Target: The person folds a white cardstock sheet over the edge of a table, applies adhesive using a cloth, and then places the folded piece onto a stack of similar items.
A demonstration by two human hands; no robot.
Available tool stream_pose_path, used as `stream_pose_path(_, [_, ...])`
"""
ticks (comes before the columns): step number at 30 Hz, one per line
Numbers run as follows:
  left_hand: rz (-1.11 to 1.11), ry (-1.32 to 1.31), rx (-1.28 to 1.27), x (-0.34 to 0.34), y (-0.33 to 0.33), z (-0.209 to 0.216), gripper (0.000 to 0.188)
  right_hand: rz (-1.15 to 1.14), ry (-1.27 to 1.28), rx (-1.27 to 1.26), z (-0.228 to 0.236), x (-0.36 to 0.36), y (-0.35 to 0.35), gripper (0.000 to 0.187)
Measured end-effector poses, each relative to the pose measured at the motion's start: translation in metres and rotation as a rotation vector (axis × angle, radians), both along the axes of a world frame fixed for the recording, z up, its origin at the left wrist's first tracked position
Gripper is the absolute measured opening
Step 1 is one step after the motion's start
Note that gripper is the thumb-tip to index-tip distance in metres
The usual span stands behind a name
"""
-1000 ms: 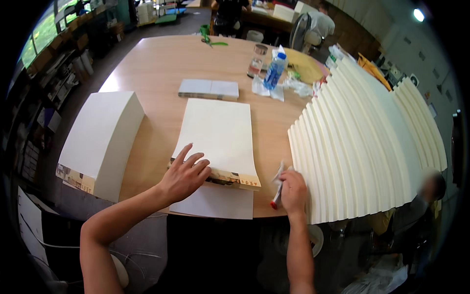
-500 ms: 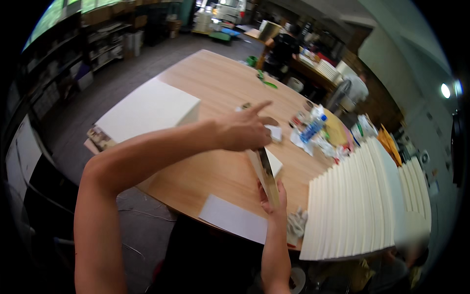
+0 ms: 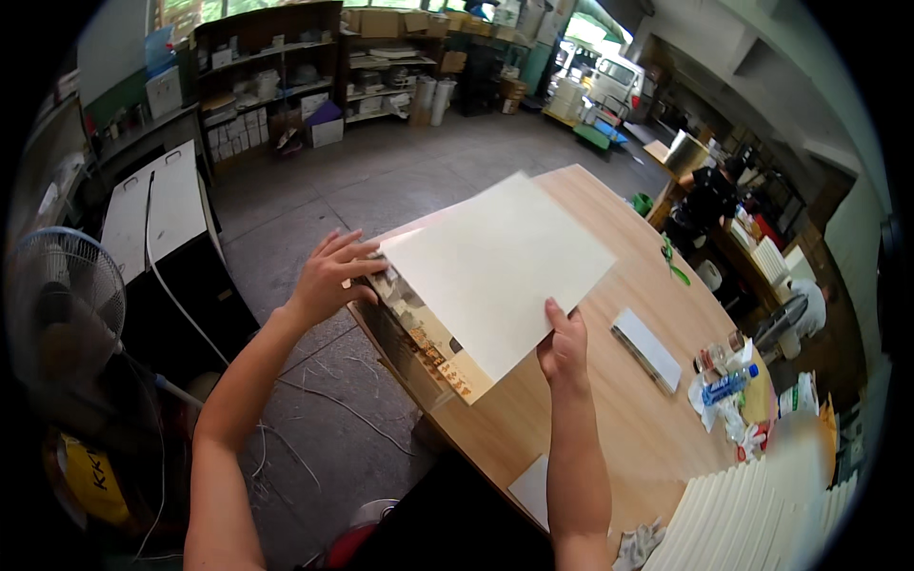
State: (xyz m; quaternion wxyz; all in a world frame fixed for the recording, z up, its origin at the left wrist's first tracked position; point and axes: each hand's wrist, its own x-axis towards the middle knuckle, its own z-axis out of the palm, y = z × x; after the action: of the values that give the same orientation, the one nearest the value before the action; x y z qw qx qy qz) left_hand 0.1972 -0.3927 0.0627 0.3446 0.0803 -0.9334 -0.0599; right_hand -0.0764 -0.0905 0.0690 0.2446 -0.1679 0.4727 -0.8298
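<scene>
A large white sheet [image 3: 505, 257] lies slanted over a printed, picture-covered sheet [image 3: 419, 324], whose patterned strip shows along the left and lower edge. My right hand [image 3: 564, 347] grips the white sheet's right edge, thumb on top and fingers hidden beneath. At the far left corner is my left hand [image 3: 328, 281], thumb and forefinger closed about the printed sheet's edge, the other fingers spread. How many layers lie under the white sheet is hidden. Right of it, a slim white-topped stack [image 3: 647, 347] rests on the wooden table [image 3: 609, 428].
Green scissors [image 3: 674, 262], a water bottle [image 3: 731, 383] and crumpled plastic lie toward the right. Ridged white stacks [image 3: 733, 519] fill the near right, beside a cloth glove [image 3: 640, 544]. A fan [image 3: 71, 285] and cords [image 3: 352, 409] are at left. Two people work beyond the table.
The view has swung left. My hands have let go of the slim piece they held, which seems to lie on the table. Both hands are now at the large sheets.
</scene>
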Motion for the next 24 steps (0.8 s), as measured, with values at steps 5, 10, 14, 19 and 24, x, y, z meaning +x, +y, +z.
stream_pose_path(5, [-0.163, -0.069, 0.628, -0.002, -0.017, -0.016, 0.079, 0.079, 0.107, 0.323, -0.001, -0.008, -0.005, 0.042])
stream_pose_path(10, [-0.204, -0.086, 1.016, -0.010, -0.034, -0.023, 0.080, 0.079, 0.176, 0.457, 0.011, -0.003, -0.006, 0.043])
stream_pose_path(14, [-0.258, -0.094, 1.126, -0.017, -0.043, -0.025, 0.085, 0.135, 0.114, 0.445, 0.013, -0.013, 0.000, 0.046])
stream_pose_path(19, [-0.324, -0.068, 1.160, -0.017, -0.039, -0.026, 0.086, 0.246, 0.027, 0.345, 0.008, -0.023, 0.016, 0.048])
stream_pose_path(24, [-0.293, -0.042, 1.197, -0.013, -0.043, -0.036, 0.085, -0.245, 0.587, 0.622, -0.005, 0.010, 0.068, 0.029])
